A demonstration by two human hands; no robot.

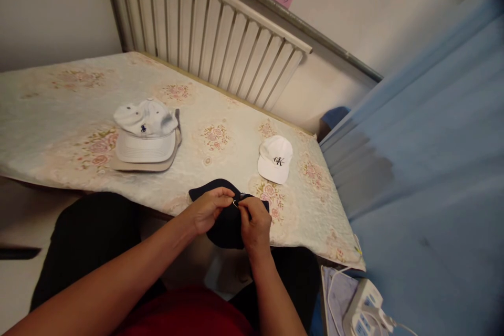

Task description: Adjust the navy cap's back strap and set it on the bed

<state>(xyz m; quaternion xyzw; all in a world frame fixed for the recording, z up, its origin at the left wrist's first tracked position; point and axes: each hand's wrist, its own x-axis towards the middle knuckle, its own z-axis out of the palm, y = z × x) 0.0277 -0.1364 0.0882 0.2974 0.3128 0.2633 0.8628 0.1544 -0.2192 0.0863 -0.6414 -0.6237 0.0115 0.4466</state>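
Observation:
A dark navy or black cap (pixel 226 232) lies at the near edge of the bed, above my lap. Thumb and fingertips of my left hand (pixel 208 210) are pinched at its upper part. From the other side my right hand (pixel 255 223) pinches the same spot, fingers curled. Between the fingertips shows a small, thin, shiny curved piece (pixel 235 203), perhaps a metal buckle; its exact kind is too small to tell. My hands cover part of the cap.
A white cap with black letters (pixel 275 158) lies beyond my right hand. Farther left, a white cap with a small dark emblem (pixel 146 128) rests on a beige cap (pixel 173 160). The floral bedspread (pixel 232 152) meets a radiator (pixel 220 37). A blue curtain (pixel 401 168) and power strip (pixel 366 307) are right.

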